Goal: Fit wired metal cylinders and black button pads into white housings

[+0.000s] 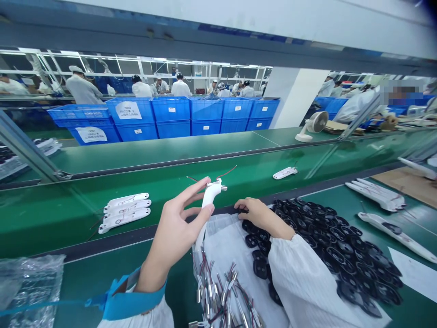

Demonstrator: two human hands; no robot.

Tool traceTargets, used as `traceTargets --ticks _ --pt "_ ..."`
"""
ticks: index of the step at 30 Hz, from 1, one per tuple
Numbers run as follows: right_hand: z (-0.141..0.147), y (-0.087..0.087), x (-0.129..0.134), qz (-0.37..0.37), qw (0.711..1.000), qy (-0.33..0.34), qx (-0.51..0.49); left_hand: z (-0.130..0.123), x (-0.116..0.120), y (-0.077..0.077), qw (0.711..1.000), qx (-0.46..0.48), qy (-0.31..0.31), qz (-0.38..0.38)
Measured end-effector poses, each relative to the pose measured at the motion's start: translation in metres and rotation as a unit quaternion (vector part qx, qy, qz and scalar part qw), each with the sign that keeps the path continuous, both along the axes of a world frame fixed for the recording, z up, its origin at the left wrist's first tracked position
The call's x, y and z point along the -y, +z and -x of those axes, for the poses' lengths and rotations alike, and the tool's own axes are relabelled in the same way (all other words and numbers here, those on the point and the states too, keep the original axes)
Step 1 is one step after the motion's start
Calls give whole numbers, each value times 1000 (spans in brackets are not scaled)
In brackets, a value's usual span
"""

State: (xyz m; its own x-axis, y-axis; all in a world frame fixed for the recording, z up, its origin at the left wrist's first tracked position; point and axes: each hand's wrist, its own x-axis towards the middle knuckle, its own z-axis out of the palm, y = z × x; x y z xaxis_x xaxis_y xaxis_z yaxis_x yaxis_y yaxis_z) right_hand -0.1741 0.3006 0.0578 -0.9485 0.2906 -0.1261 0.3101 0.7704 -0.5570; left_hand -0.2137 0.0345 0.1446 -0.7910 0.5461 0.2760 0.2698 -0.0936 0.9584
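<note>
My left hand [182, 223] grips a white curved plastic housing [210, 193] between thumb and fingers, holding it tilted above the bench edge. A small metal cylinder [223, 188] sticks out at its top end, with thin red wires beside it. My right hand [256, 212] reaches to the near-left edge of a heap of black plastic parts [327, 241], its fingers curled down and closed; what lies between the fingertips is hidden. Below my hands, small metal motors with wires [221, 296] lie on white wrapping sheet [221, 237].
Several white housings [124, 212] lie on the green conveyor belt [170, 182] at left, and another housing [285, 173] lies farther right. More white housings [375, 193] rest on the right bench. Clear plastic bags [30, 287] lie at left. A fan [312, 125], blue crates [172, 116] and co-workers are beyond.
</note>
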Motion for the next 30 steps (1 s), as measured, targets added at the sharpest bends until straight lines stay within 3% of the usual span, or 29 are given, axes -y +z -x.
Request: traceTargets --ticks 5,7,9,11,13,17,22,27,30 --pt "-10 34 13 98 985 -9 -139 3 -3 0 999 23 6 29" --pt "-15 50 26 196 949 7 -246 2 -5 -1 999 32 9 27" --pt "-19 62 40 291 893 33 -342 0 -7 -2 999 41 6 19" --pt "-23 70 52 333 855 57 -393 -2 -8 -2 999 44 -2 14" --pt "-25 74 59 338 842 69 -414 -5 -9 -1 999 44 -4 9" --pt "-27 75 63 330 836 85 -431 -7 -9 -1 999 36 -4 11" --pt "-29 75 60 345 850 83 -390 -7 -8 -4 1000 0 -1 31" --pt "-29 80 63 386 851 65 -350 -5 -10 -4 995 -95 -27 32" --pt "-29 83 69 405 846 75 -338 -5 -14 -7 991 -135 -9 -2"
